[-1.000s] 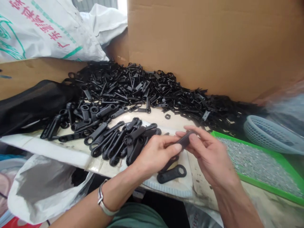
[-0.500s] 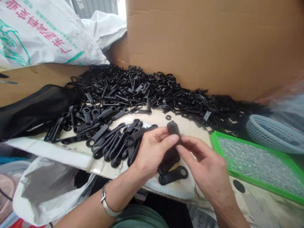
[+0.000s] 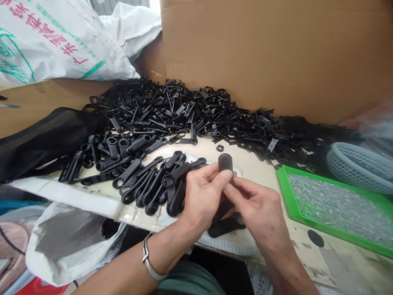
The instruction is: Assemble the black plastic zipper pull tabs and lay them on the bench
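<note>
A black plastic part (image 3: 225, 162) stands up between my two hands, its rounded end on top. My left hand (image 3: 201, 192) pinches it between thumb and fingers. From the right, my right hand (image 3: 260, 203) closes its fingertips on the lower end, which they partly hide. Below my hands another black part (image 3: 225, 226) lies near the table's front edge. Left of my left hand is a group of black lever-like parts with ring ends (image 3: 150, 184). A large heap of similar small black pieces (image 3: 172, 106) spreads behind.
At the right, a green tray (image 3: 287, 196) holds many small metal pieces, with a grey-blue basket (image 3: 359, 168) behind it. Tall cardboard (image 3: 260, 53) rises at the back. A white sack (image 3: 76, 41) is at upper left, an open white bag (image 3: 46, 254) at lower left.
The held part has turned so that more of its broad rounded end shows. My right hand has shifted slightly left against it. The whole view has moved a little.
</note>
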{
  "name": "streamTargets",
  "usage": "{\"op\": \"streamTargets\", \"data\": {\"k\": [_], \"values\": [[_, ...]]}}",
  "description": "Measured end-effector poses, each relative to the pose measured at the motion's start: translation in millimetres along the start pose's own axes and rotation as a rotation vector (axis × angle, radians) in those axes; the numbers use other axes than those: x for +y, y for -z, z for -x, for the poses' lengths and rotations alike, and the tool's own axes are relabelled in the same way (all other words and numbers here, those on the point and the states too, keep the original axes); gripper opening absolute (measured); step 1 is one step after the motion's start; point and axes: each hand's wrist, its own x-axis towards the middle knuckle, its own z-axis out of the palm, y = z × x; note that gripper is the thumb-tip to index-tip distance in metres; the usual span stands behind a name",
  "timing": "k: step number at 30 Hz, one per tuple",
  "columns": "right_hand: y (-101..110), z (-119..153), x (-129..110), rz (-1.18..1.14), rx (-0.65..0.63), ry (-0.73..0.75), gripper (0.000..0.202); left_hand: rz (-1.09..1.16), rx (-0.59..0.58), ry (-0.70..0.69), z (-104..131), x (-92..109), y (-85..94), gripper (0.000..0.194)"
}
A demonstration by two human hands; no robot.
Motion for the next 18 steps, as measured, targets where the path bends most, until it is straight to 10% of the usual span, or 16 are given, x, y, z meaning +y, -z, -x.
{"op": "streamTargets", "data": {"k": [4, 8, 13, 18], "values": [[19, -9, 12, 0.010, -0.095, 0.021, 0.029, -0.071, -0.045, 0.007, -9, 3, 0.9, 0.016], [36, -12, 20, -0.053, 0.120, 0.032, 0.038, -0.322, -0.169, -0.037, -9, 9, 3.8, 0.021], [27, -19, 20, -0.514, -0.115, -0.135, 0.047, -0.376, -0.434, 0.040, -4, 15, 5.5, 0.028], [18, -18, 19, -0.638, 0.020, -0.145, 0.030, -0.261, -0.379, 0.165, -2, 10, 8.2, 0.031]]}}
